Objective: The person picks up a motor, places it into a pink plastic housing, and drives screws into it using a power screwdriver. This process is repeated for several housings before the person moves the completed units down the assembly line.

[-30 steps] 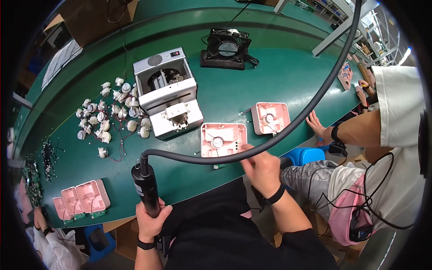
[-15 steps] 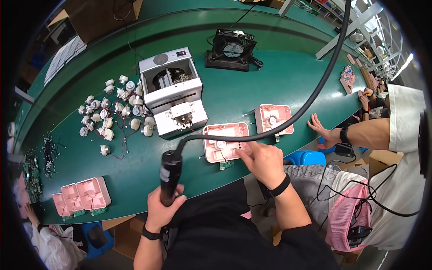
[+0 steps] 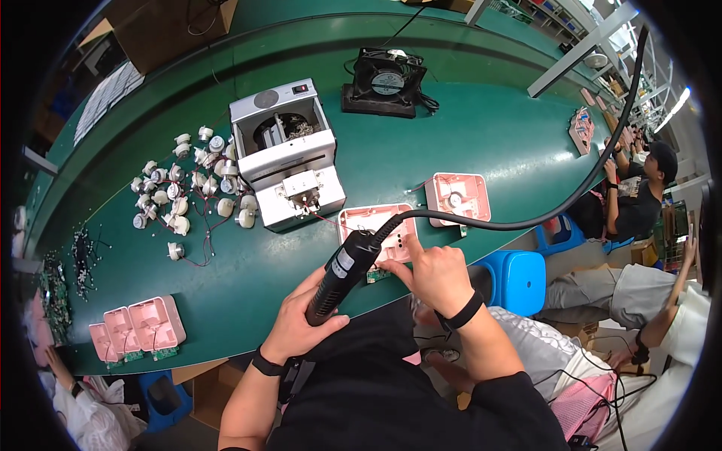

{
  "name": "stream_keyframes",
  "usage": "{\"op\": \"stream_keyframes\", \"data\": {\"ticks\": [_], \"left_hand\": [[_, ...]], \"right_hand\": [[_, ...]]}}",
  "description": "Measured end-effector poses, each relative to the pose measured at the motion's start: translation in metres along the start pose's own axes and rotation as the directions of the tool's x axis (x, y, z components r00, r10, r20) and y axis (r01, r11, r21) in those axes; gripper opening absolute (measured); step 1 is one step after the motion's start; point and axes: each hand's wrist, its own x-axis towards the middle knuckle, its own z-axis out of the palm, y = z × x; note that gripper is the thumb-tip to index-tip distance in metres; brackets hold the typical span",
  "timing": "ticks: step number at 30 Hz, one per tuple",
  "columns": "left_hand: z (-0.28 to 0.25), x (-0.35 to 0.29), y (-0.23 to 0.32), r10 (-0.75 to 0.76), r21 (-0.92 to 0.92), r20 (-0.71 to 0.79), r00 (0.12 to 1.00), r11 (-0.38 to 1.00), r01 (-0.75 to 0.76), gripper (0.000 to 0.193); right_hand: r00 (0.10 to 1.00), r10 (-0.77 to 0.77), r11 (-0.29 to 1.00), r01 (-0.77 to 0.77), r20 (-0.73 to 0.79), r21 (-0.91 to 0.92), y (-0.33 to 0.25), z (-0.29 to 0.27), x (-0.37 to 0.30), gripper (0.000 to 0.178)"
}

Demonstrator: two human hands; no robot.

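Nearest me, the left hand [image 3: 293,328] is wrapped around a black corded tool [image 3: 342,274]; its lower end is lost behind the fingers, while its cord end leans over an open pink housing [image 3: 357,215], blocking much of it. Taking that housing as the clock's centre, the right hand [image 3: 440,276] is at four, thumb and forefinger spread at the near corner; I cannot tell whether they pinch anything. A green circuit board [image 3: 377,276], half covered, shows by the thumb. The housing rests on the green bench [image 3: 241,301], dark holes visible inside.

Three more pink housings [image 3: 156,325] sit at eight, boards along their near edges. A blue stool [image 3: 523,282] stands between three and four. The thick cord [image 3: 519,225] passes before a second pink housing [image 3: 477,201] at two, which contains a round part. Toward ten, white motors [image 3: 177,195] overlap, too tangled to count. Beyond ten, a grey-white machine [image 3: 293,161] has small metal pieces [image 3: 301,130] in its open top. A black fan [image 3: 387,83] is farthest, at twelve.
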Motion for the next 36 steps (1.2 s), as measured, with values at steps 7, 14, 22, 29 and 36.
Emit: {"op": "stream_keyframes", "data": {"ticks": [7,14,22,29,36], "left_hand": [[0.000,-0.004,-0.002,-0.043,0.002,0.009,0.999,0.999,0.043,0.057],[0.001,-0.005,-0.001,-0.079,0.004,0.023,0.997,0.997,0.079,0.057],[0.002,-0.005,-0.003,-0.081,0.000,0.020,0.997,0.997,0.081,0.054],[0.001,-0.005,-0.002,-0.067,-0.002,0.013,0.998,0.998,0.067,0.052],[0.001,-0.006,-0.002,-0.036,0.024,0.001,0.999,0.999,0.036,0.052]], "right_hand": [[1.000,-0.018,1.000,0.017,0.025,0.010,0.005,0.001,0.001,0.055],[0.989,0.051,0.975,-0.019,-0.140,0.222,0.016,0.012,0.007,0.038],[0.985,-0.008,0.999,0.014,-0.171,0.030,0.014,0.015,0.025,0.016],[0.984,0.049,0.997,-0.039,-0.169,0.060,0.012,0.024,0.028,0.018],[0.976,0.033,0.999,-0.028,-0.216,0.027,0.008,0.025,0.032,0.018]]}}
